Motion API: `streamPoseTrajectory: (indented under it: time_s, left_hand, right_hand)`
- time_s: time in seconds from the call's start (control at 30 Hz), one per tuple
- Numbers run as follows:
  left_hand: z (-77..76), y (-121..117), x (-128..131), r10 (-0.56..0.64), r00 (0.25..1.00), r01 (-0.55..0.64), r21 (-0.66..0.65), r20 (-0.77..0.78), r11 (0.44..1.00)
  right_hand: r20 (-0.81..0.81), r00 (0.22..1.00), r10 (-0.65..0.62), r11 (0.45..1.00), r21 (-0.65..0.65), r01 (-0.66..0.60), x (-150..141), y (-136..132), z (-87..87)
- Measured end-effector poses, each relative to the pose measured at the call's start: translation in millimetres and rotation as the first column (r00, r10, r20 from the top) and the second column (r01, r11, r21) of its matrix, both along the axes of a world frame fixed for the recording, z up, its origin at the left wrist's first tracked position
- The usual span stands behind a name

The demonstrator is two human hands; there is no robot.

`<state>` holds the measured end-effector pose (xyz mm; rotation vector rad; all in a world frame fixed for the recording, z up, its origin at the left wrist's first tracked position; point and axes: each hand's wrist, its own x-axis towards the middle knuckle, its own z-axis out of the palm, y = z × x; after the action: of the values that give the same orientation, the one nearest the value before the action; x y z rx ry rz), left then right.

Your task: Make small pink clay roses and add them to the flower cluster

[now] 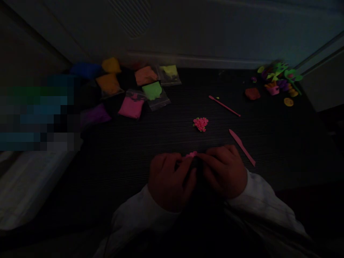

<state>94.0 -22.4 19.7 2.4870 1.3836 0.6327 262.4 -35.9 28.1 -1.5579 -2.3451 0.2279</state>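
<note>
Between my two hands, near the front of the dark table, is a small pink clay piece (pixel 191 154) with a bumpy edge. My left hand (pixel 170 181) is closed on it, fingers curled and thumb side toward the piece. The index fingertip of my right hand (pixel 225 172) touches its right side; the other fingers are curled under, and whether they grip anything is hidden. Just beyond lies a pink clay flower cluster (pixel 201 124) with green bits at its rim. A pink plastic clay knife (pixel 242 147) rests right of my right hand, and a thin pink modelling stick (pixel 224 105) lies farther back.
Bags of coloured clay lie at the back left, among them a pink bag (pixel 131 104), a green bag (pixel 153 91) and an orange bag (pixel 109 84). A red clay lump (pixel 252 94) and several finished clay flowers (pixel 282 77) sit at the back right, before a pale wall (pixel 201 36).
</note>
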Motion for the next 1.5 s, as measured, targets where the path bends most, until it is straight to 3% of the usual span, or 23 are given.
streamPoseTrajectory:
  time_s: [1.2,1.5]
  left_hand:
    - [0.5,0.4,0.6,-0.006,1.0,0.006,0.0,-0.004,1.0]
    - [1.2,0.4,1.2,0.01,1.0,-0.01,-0.013,-0.001,1.0]
  right_hand:
    - [0.024,0.999,0.047,0.998,-0.03,-0.046,-2.9,1.6,0.5]
    - [-0.007,1.0,0.001,1.0,-0.01,-0.001,-1.2,0.6,-1.0]
